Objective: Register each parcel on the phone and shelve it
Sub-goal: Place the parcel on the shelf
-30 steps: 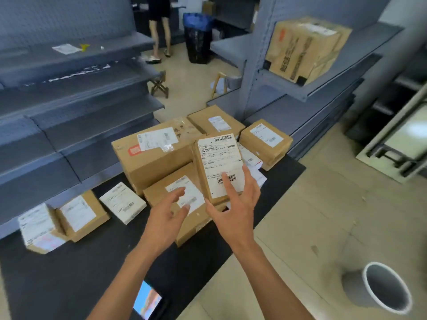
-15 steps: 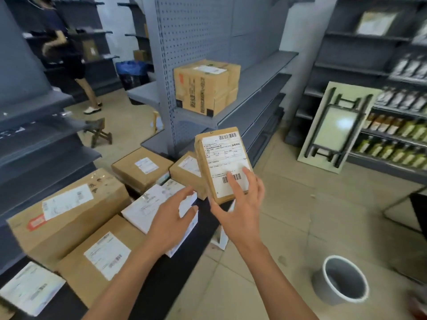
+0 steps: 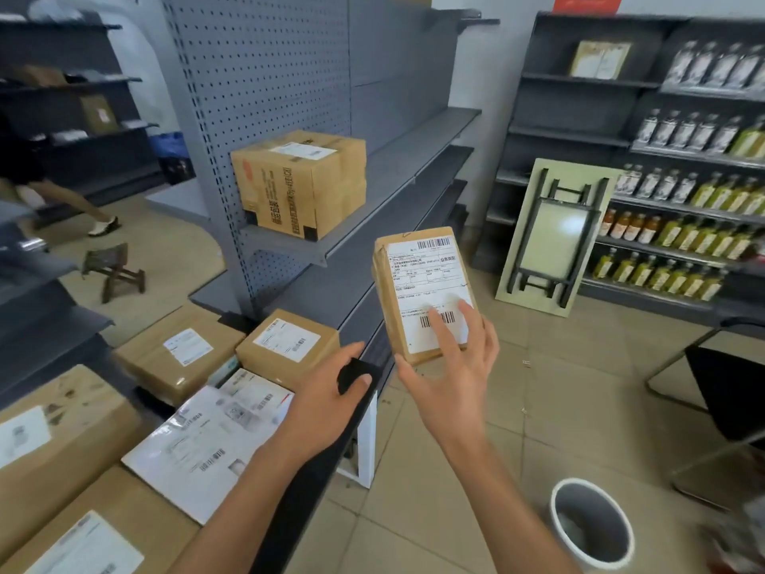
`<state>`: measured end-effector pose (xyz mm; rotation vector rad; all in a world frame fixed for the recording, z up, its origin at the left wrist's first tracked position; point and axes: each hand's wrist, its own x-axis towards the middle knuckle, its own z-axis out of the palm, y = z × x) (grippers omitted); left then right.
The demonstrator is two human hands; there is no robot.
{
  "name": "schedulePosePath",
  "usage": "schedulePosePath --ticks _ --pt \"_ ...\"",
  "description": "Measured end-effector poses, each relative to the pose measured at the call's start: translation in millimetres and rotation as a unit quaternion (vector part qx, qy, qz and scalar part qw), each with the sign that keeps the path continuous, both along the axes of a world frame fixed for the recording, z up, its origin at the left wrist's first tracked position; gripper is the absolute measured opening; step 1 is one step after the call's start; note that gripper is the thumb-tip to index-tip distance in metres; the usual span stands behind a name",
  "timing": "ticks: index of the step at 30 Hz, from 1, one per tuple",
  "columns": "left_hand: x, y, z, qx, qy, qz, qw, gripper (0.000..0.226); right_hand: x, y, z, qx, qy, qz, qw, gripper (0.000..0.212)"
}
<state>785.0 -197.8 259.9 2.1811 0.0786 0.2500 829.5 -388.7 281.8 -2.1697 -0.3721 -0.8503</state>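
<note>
Brown-paper parcel (image 3: 422, 292) held upright in the right hand (image 3: 449, 368), white label and barcodes facing the camera; fingers (image 3: 445, 331) spread across the lower label, thumb round the bottom left corner, so the grip clamped on the parcel; raised in the aisle above the tiled floor (image 3: 559, 408), just in front of the grey shelving unit (image 3: 414, 151). Left hand (image 3: 327, 401) lower down, over the edge of the black bench (image 3: 314, 470); fingers loosely bent, holding nothing, grip relaxed and apart. Cardboard boxes on the bench to the left: small labelled box (image 3: 285, 345) just beyond the left hand, wider box (image 3: 178, 354) beside it, flat white mailer (image 3: 207, 441) lying across larger cartons nearer the camera. Big printed carton (image 3: 298, 184) sitting on the middle shelf of the grey unit, against the pegboard back. Dark shelves of bottles (image 3: 683, 238) along the right wall; folded table (image 3: 554, 238) leaning on its side against them. Grey bin (image 3: 592, 528) on the floor at lower right; small wooden stool (image 3: 114, 269) on the floor at left, near another person's legs (image 3: 66, 200).
</note>
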Motion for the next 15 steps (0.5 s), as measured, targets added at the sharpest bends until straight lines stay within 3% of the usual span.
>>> schedulePosePath --ticks 15 --pt "194.1 28.2 1.6 -0.015 -0.034 -0.067 0.997 0.046 163.6 15.0 14.6 -0.007 0.011 -0.051 0.999 0.073"
